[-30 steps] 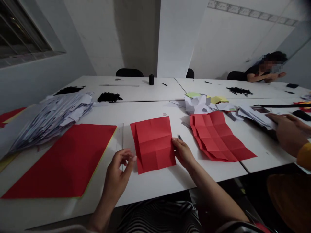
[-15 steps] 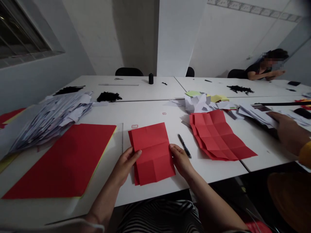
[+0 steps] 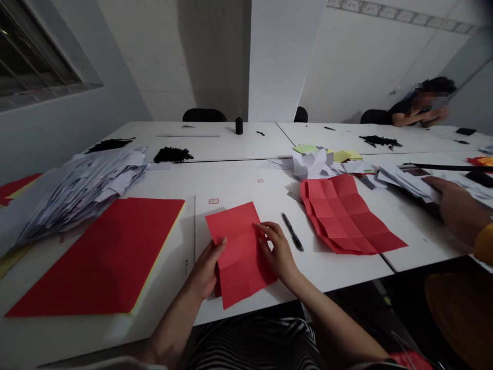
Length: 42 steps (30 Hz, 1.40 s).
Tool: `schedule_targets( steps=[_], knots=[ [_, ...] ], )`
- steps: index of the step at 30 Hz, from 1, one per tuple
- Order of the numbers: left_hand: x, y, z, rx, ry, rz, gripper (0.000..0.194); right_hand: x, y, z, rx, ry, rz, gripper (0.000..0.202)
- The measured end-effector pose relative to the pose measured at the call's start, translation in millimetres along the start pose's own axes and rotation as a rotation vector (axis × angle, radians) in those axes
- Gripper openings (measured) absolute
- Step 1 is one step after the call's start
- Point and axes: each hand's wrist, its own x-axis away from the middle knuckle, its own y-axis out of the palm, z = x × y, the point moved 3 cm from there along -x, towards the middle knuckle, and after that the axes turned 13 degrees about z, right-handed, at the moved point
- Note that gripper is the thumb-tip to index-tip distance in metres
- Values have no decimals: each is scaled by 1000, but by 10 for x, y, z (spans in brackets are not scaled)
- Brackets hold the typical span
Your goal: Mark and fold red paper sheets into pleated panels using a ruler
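Note:
A creased red sheet of paper (image 3: 239, 257) is tilted just above the near table edge, a second red layer partly showing beneath it. My left hand (image 3: 206, 267) grips its left side, thumb on top and fingers hidden underneath. At the right edge, my right hand (image 3: 279, 252) has its bent fingertips on the paper. A black pen (image 3: 292, 232) lies just beyond that hand. Further right is a stack of red sheets (image 3: 346, 218) with a grid of folds. To the left, a large flat red sheet (image 3: 103, 257) has a yellow edge below it, beside a clear ruler (image 3: 190, 236).
A heap of white paper strips (image 3: 88, 187) fills the far left. Black cord bundles (image 3: 173, 153) and a black thread spool (image 3: 239, 126) stand beyond. Paper scraps (image 3: 316, 162) lie behind the red stack. A co-worker's hand (image 3: 462, 210) rests on white papers; another person (image 3: 419, 105) sits far right.
The red paper has tilted and come slightly nearer to me, its layers shifting. My right hand has changed from gripping the right edge with the thumb on top to bent fingertips higher up.

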Motion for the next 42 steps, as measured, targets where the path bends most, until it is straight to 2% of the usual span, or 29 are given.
schedule_targets(
  steps=[7, 12, 21, 26, 30, 34, 42],
  knots=[
    [7, 9, 20, 58, -91, 85, 44, 32, 2, 9, 56, -40, -56, 47],
    [12, 29, 21, 99, -128, 87, 47, 66, 16, -17, 29, -13, -130, 51],
    [-41, 72, -78, 172, 83, 207, 48, 175, -11, -200, 297, -67, -230, 56],
    [10, 142, -153, 173, 114, 293, 43, 184, -50, -321, 163, 47, -360, 67],
    [64, 199, -203, 188, 17, 201, 45, 146, -75, -365, -19, 119, -389, 71],
    [108, 215, -214, 195, -92, 91, 42, 123, -92, -323, -71, 144, -404, 68],
    [89, 184, -188, 222, -109, -86, 35, 112, -125, -320, -87, 126, -434, 56]
  ],
)
